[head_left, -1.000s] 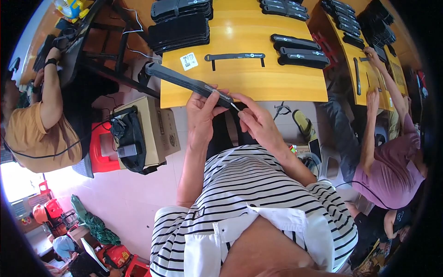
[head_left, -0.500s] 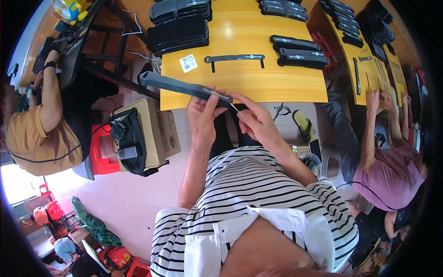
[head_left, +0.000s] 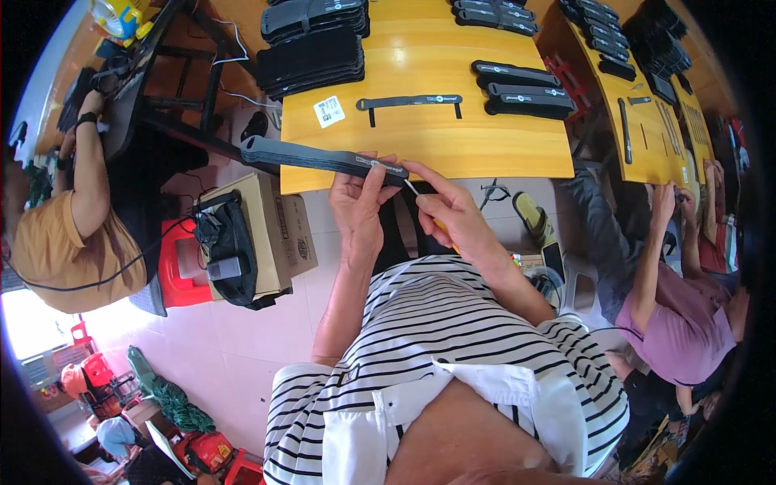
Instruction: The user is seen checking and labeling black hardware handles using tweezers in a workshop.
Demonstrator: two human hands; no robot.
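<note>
Yellow wood-grain table point(head_left: 388, 153) fills the far middle of a pale-floored workroom; on its far left sit a black stack of flat strips point(head_left: 311, 61) and, beyond that, a banded pile of grey-black strips point(head_left: 314, 19); on the right lie a far bundle of dark strips point(head_left: 495, 16) and, nearer, a pair of long black bundles point(head_left: 529, 99); between left and right, a single dark grey strip point(head_left: 408, 102) lies crosswise, with a square white label point(head_left: 329, 111) to its left.

Just over the near edge, a long grey-and-black layered bundle of strips point(head_left: 311, 155) slants from far left to near right; the left hand point(head_left: 360, 198) pinches it near its right end, thumb against fingers; the right hand point(head_left: 457, 214) pinches a slim tool with a metal shaft and orange-yellow handle point(head_left: 444, 226), its shaft pointing at that same end; whether the tip touches I cannot tell.

Left of the hands, a brown cardboard box point(head_left: 279, 242) stands beside a red plastic stool point(head_left: 182, 250); a co-worker in an orange-brown shirt point(head_left: 73, 242) sits far left; another in a purple shirt point(head_left: 675, 323) works at the right.
</note>
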